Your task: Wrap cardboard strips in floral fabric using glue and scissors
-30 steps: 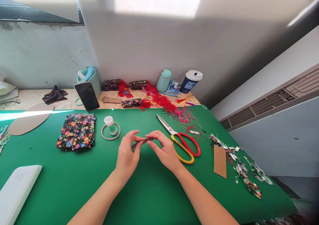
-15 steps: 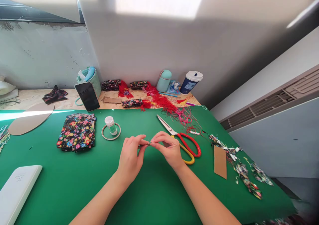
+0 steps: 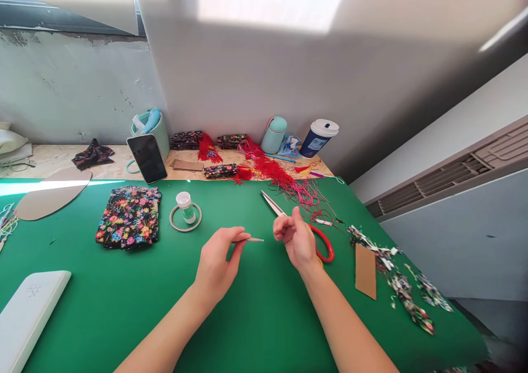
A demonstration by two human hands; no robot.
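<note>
One thin strip (image 3: pixel 256 240), pinched between thumb and fingers of the left hand (image 3: pixel 218 258), held over the green mat (image 3: pixel 256 318), free end pointing at the other hand. Right hand (image 3: pixel 300 243): loosely curled, thumb up, apart from the strip; grips nothing visible. It covers part of the scissors (image 3: pixel 328 246); contact with them, can't tell. Left of the hands: white-capped tube (image 3: pixel 185 209) within a ring (image 3: pixel 201 213), then a floral fabric stack (image 3: pixel 128 216). Right side: cardboard rectangle (image 3: pixel 366 271) just beside fabric scraps (image 3: pixel 406 293). Far edge: red tassels (image 3: pixel 272 169) between the hands' line and a mint bottle (image 3: pixel 274 136); lidded cup (image 3: pixel 319 139) right of that. Phone (image 3: pixel 147 158) leans on a mint basket (image 3: pixel 163 133). White device (image 3: pixel 35 312), near left corner.
</note>
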